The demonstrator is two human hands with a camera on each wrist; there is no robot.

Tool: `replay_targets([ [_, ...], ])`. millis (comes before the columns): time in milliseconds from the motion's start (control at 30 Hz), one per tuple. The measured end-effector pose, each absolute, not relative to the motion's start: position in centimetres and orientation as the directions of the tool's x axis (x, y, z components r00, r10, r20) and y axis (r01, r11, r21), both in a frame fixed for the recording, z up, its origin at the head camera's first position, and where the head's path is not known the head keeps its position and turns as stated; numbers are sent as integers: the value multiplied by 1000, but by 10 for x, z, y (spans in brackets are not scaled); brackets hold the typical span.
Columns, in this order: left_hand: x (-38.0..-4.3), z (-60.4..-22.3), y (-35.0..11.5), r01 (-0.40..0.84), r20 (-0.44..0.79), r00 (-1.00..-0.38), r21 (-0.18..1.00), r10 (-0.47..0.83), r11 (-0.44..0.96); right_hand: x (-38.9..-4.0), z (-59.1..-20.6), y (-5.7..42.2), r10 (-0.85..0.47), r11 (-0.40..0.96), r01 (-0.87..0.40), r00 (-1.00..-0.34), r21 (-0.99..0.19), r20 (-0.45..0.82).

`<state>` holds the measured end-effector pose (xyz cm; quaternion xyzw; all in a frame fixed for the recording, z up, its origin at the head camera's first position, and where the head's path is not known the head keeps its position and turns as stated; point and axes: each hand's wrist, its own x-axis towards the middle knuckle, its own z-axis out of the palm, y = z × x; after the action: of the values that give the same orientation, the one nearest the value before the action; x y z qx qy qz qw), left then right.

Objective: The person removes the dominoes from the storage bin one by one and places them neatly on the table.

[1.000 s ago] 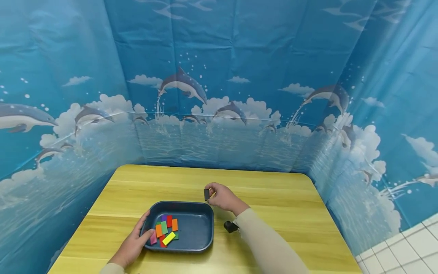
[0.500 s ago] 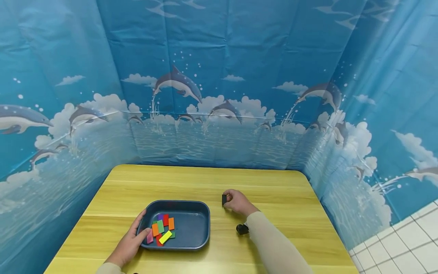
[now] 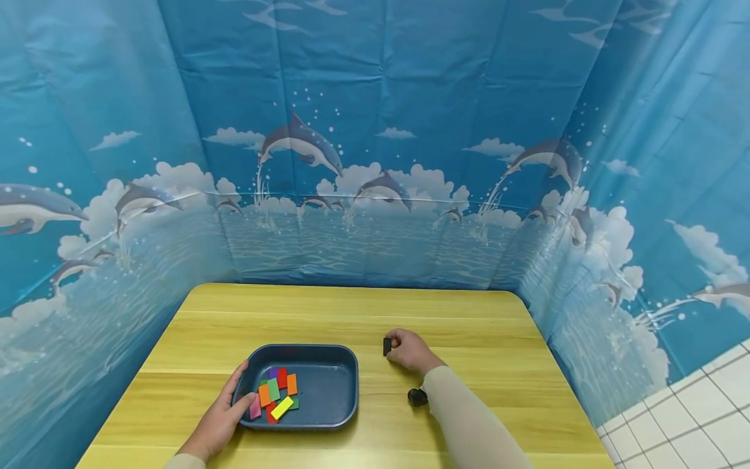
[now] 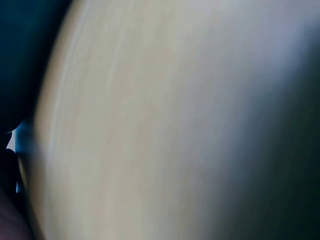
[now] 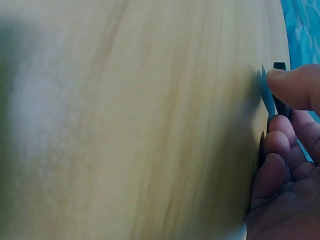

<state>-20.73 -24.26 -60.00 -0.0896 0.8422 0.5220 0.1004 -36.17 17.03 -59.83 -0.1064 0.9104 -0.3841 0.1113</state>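
Left hand [image 3: 220,414] grips tray [image 3: 325,391]; right hand [image 3: 410,352] pinches black block [image 3: 387,346], now farther right of tray.

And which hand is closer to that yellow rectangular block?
Left. The left hand has its grip on the left side of the dark blue rectangular tray, left of the yellow block; the right hand is beyond the tray's right side, pinching a black rectangular block.

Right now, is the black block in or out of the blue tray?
Out. In the head view, the right hand pinches the black block to the right of the blue tray, with bare table between.
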Motion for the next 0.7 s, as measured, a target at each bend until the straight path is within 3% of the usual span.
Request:
replay_targets([
  [700, -203, -596, -239, -258, -261, -963, 844, -60, 470, -356, -596, 170, -272, 645, -52, -948, -762, -166],
])
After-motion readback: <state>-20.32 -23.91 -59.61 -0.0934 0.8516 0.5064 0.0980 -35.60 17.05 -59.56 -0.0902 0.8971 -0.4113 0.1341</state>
